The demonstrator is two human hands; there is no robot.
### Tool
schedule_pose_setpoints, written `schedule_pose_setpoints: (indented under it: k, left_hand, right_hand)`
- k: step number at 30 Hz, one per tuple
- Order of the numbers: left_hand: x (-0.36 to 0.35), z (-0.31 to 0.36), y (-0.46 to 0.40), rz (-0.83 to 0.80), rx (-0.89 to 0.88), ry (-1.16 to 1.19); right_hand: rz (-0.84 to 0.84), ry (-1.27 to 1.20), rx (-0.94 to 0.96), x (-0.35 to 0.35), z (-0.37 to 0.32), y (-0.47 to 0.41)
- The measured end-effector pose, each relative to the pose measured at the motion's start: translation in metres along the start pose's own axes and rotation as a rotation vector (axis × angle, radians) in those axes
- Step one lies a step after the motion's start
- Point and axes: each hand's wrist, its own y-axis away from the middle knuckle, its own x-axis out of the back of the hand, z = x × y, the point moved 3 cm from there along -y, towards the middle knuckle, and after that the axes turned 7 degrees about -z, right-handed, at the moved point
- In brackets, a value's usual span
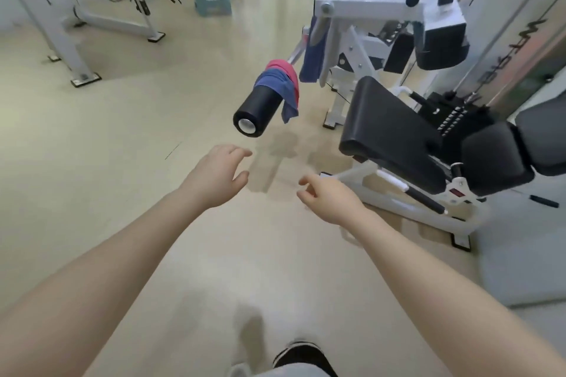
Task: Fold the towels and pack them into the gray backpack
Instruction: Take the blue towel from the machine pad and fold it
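In a gym, I hold both bare arms out over the pale floor (122, 131). My left hand (214, 177) and right hand (329, 197) hang with fingers loosely spread, gripping nothing. Beyond them, farther off and slightly above, a blue towel (280, 87) and a red towel (283, 67) lie draped together over the black foam roller (258, 109) of a white exercise machine (367, 24), apart from both hands. Another blue cloth (312, 55), possibly a third towel, hangs from the frame further back. The black padded seat (395, 128) sits to the right.
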Motion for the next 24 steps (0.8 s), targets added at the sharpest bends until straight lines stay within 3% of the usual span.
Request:
schedule_pose_setpoints:
  k: [18,24]
  left_hand:
    - [0.055,-0.136,-0.39,-0.178,0.156,0.157]
    - [0.059,-0.191,-0.492,-0.238,0.172,0.176]
  right_hand:
    - [-0.039,0.139,0.04,0.183,0.024,-0.432]
    - [0.004,0.103,-0.03,0.209,0.031,-0.552]
